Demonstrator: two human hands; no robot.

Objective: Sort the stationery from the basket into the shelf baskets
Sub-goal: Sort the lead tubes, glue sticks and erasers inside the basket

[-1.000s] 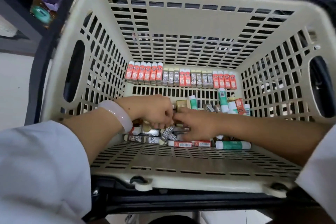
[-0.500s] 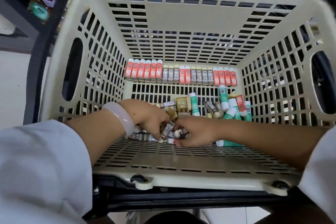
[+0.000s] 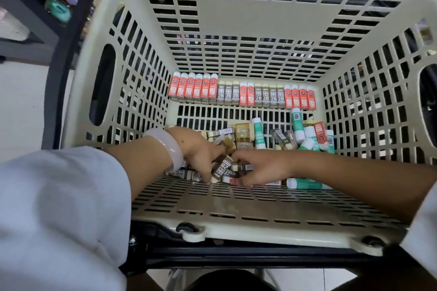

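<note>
Deep inside a cream slatted plastic basket [image 3: 248,30], a person's two hands meet over a loose heap of small wrapped stationery on the near part of the floor. The left hand [image 3: 201,151], a pale glossy bangle [image 3: 169,149] on its wrist, curls its fingers down onto a brown-sleeved "2B" eraser block [image 3: 221,169], which lies tilted with its long axis running from near-left up toward far-right, its white end nearest the camera. The right hand [image 3: 262,168] closes from the other side, fingers curled round more brown-wrapped erasers [image 3: 243,168]; how many it holds cannot be told. Both hands touch the heap, so neither is the nearer; the eraser lies between them, under the left fingertips.

Along the far wall stands a tidy row of red and brown paper-sleeved erasers [image 3: 241,93], upright and side by side. To the right, well apart from the hands, smooth green-and-white cylindrical glue sticks [image 3: 305,134] lie jumbled, one more glue stick [image 3: 307,183] flat beside the right wrist, and a translucent amber plastic box [image 3: 243,129] sits behind the heap.

The blocks look light, rigid and slick-wrapped, likely easy to gather by the handful.
</note>
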